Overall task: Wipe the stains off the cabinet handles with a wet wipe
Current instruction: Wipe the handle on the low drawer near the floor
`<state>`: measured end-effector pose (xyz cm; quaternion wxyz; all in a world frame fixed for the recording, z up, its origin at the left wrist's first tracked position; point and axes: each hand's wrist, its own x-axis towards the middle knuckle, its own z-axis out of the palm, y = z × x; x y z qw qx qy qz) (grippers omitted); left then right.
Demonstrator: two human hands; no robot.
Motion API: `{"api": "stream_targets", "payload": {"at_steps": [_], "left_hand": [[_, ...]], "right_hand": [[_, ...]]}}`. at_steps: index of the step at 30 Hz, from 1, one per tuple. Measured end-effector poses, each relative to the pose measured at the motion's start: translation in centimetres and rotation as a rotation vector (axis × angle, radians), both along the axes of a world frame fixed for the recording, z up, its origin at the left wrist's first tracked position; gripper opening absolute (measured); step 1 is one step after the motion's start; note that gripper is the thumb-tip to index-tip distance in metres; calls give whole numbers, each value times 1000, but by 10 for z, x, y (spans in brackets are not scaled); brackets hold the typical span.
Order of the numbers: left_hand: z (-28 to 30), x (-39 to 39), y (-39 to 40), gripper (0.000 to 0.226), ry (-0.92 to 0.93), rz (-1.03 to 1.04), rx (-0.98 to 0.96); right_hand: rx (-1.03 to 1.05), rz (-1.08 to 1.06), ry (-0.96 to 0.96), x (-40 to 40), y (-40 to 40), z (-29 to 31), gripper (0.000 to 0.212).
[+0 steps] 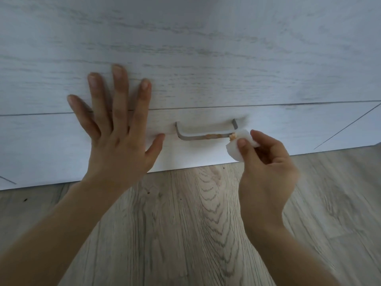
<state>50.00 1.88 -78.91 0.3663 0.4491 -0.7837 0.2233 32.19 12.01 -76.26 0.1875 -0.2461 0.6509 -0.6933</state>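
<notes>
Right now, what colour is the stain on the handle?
Orange-tan stain on the grey handle, head view.

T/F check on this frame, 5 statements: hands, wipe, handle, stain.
1. The left hand lies flat with fingers spread on the cabinet front. True.
2. The right hand pinches the wet wipe. True.
3. The wet wipe is at the left end of the handle. False: it is at the right end.
4. The handle bar is free of stains. False: an orange stain shows on the bar right of its middle.
5. The left hand grips the handle. False: it rests on the cabinet front, left of the handle.
</notes>
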Motion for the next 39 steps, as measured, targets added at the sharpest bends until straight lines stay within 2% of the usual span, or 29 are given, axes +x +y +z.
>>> {"api": "stream_targets", "payload": {"at_steps": [8, 13, 15, 18, 22, 29, 33, 37, 39], "left_hand": [[0, -1, -1, 89, 12, -15, 1], [0, 0, 0, 90, 4, -17, 10], [0, 0, 1, 91, 7, -20, 24], [1, 0, 1, 92, 4, -15, 25], [1, 0, 1, 91, 0, -9, 16], [3, 0, 2, 92, -8, -9, 33], [3, 0, 3, 92, -20, -3, 44], [3, 2, 4, 94, -30, -8, 49], [5, 2, 3, 94, -26, -7, 56]], "right_hand": [[-52, 74, -110, -5, -5, 5, 11], [15, 132, 21, -2, 3, 3, 12], [62, 162, 113, -1, 8, -3, 27], [59, 145, 215, -4, 8, -4, 35], [-24, 114, 261, -7, -1, -3, 30], [-2, 58, 426, -2, -6, -12, 16], [-25, 21, 322, -1, -9, -13, 12], [-39, 31, 376, 1, -9, -11, 14], [-41, 13, 330, -1, -10, -12, 12]]}}
